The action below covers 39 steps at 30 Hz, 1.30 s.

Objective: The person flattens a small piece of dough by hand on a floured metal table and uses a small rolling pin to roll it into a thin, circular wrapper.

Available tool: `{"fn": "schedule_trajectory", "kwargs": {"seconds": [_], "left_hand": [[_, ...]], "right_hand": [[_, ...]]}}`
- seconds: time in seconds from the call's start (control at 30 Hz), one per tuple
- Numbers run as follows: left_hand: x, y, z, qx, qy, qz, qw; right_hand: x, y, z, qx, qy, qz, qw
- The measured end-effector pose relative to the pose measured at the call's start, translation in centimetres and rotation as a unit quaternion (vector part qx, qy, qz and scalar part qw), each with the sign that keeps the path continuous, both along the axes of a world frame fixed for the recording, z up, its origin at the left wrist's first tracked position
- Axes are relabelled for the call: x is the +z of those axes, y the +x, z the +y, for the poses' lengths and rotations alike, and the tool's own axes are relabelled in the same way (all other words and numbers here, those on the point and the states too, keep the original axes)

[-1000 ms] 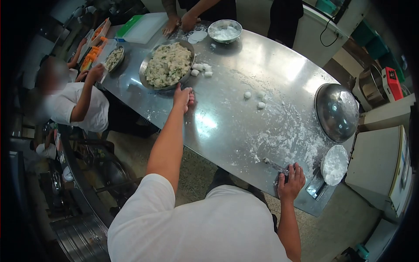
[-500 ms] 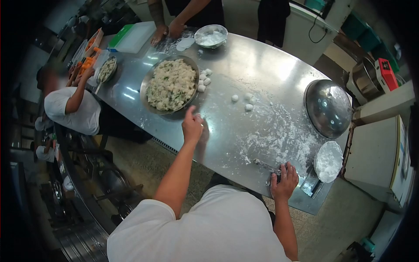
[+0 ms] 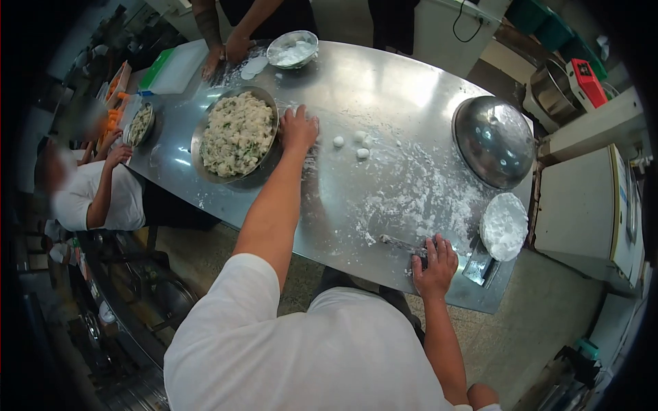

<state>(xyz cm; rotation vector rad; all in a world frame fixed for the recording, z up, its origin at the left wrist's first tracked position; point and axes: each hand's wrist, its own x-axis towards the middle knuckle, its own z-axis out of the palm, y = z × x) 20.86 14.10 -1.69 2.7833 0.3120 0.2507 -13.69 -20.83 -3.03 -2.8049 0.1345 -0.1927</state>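
My left hand (image 3: 299, 130) reaches across the steel table, fingers stretched out, beside a wide metal bowl (image 3: 197, 152) of chunky pale filling (image 3: 236, 133) with green bits. It covers the spot where a cluster of dough balls lay, so those are hidden. To its right sit several small white dough balls (image 3: 361, 140). My right hand (image 3: 436, 267) lies on the table near the front edge, fingers extended. Under and beside it is a dark, flour-dusted stick (image 3: 397, 242), perhaps a rolling pin; its near end is partly hidden by the hand.
Flour (image 3: 418, 198) covers the table's right half. A bowl of flour (image 3: 504, 226), a flat metal blade (image 3: 480, 267) and an upturned metal bowl (image 3: 493, 142) stand right. Across the table, another person's hands (image 3: 226, 53) work near a flour bowl (image 3: 293, 49). Another person (image 3: 103, 198) stands left.
My left hand has moved forward from the bowl's near side onto the dough-ball cluster. My right hand stays by the stick. The whole view has shifted slightly.
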Motion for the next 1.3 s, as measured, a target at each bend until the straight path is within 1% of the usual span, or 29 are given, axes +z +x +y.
{"fn": "schedule_trajectory", "kwargs": {"seconds": [0.07,0.1,0.17,0.27,0.3,0.37,0.4,0.47,0.5,0.53,0.6,0.63,0.73,0.77,0.8,0.87,0.9,0.97,1.0,1.07,1.1,1.13,1.2,1.23,1.3], "left_hand": [[-0.7,-1.9,-0.9,-0.068,0.026,-0.015,0.997],[-0.9,-3.4,-1.6,-0.071,0.029,-0.018,0.997],[-1.7,-6.5,-3.3,-0.152,-0.056,-0.067,0.984],[-2.9,-7.2,-4.3,-0.152,-0.07,-0.096,0.981],[-2.5,-7.6,-4.9,-0.154,-0.074,-0.094,0.981],[-1.5,-7.5,-6.0,-0.185,0.027,-0.078,0.979],[-0.7,-7.5,-6.6,-0.185,0.027,-0.079,0.979],[0.0,-8.0,-8.3,-0.356,0.097,-0.05,0.928],[-0.6,-7.9,-8.9,-0.373,0.086,-0.084,0.92],[-1.4,-7.3,-9.1,-0.379,0.082,-0.082,0.918],[-2.5,-5.0,-8.9,-0.337,0.057,-0.094,0.935],[-2.5,-4.1,-8.4,-0.346,0.037,-0.155,0.925],[-1.9,-2.9,-5.2,-0.371,0.015,-0.151,0.916],[-1.6,-2.4,-4.2,-0.394,0.025,-0.175,0.902],[-0.9,-2.3,-3.5,-0.39,0.032,-0.176,0.903],[0.4,-2.2,-2.8,-0.375,0.005,-0.104,0.921],[1.0,-2.3,-2.9,-0.373,0.009,-0.107,0.921],[1.7,-3.4,-4.1,-0.413,0.022,-0.145,0.899],[1.5,-3.5,-4.6,-0.412,0.023,-0.146,0.899],[0.6,-4.0,-5.9,-0.36,-0.109,-0.11,0.92],[0.9,-4.3,-6.8,-0.324,-0.153,-0.098,0.929],[1.2,-4.4,-7.5,-0.327,-0.159,-0.096,0.927],[1.5,-4.3,-8.7,-0.249,-0.216,-0.026,0.944],[1.1,-4.0,-9.1,-0.251,-0.218,-0.025,0.943],[1.2,-3.4,-10.3,-0.291,-0.176,-0.035,0.94]], "right_hand": [[-0.3,0.2,0.0,0.001,0.001,-0.003,1.0],[-0.3,0.4,0.0,-0.002,0.003,-0.006,1.0],[-0.3,0.2,0.0,0.0,0.004,-0.005,1.0],[-0.2,0.2,0.0,0.003,0.004,-0.01,1.0],[-0.1,0.0,0.0,0.0,0.0,-0.008,1.0],[0.0,0.3,0.0,0.006,-0.003,-0.014,1.0],[-0.1,0.5,0.0,0.006,-0.002,-0.016,1.0],[-0.2,0.2,0.1,0.005,0.0,-0.018,1.0],[-0.2,0.1,0.1,0.0,-0.002,-0.013,1.0],[-0.1,0.1,0.1,0.003,-0.002,-0.017,1.0],[0.1,0.2,0.0,0.0,-0.006,-0.021,1.0],[0.1,0.2,0.1,0.002,0.0,-0.025,1.0],[0.2,0.1,0.0,0.007,0.008,-0.025,1.0],[0.2,0.2,0.1,0.001,0.007,-0.015,1.0],[0.1,0.2,0.2,0.006,0.013,-0.018,1.0],[0.1,0.2,0.1,0.0,0.006,-0.022,1.0],[0.1,0.2,0.2,0.002,0.009,-0.026,1.0],[0.0,0.2,0.3,-0.005,0.004,-0.023,1.0],[0.0,0.4,0.3,-0.003,0.004,-0.023,1.0],[-0.1,0.3,0.2,-0.001,0.002,-0.021,1.0],[0.0,0.4,0.2,-0.003,-0.001,-0.021,1.0],[0.1,0.3,0.2,-0.002,0.004,-0.021,1.0],[0.2,0.3,0.1,-0.005,0.006,-0.021,1.0],[0.2,0.3,0.2,-0.004,0.005,-0.02,1.0],[0.1,0.3,0.2,-0.004,0.004,-0.018,1.0]]}}
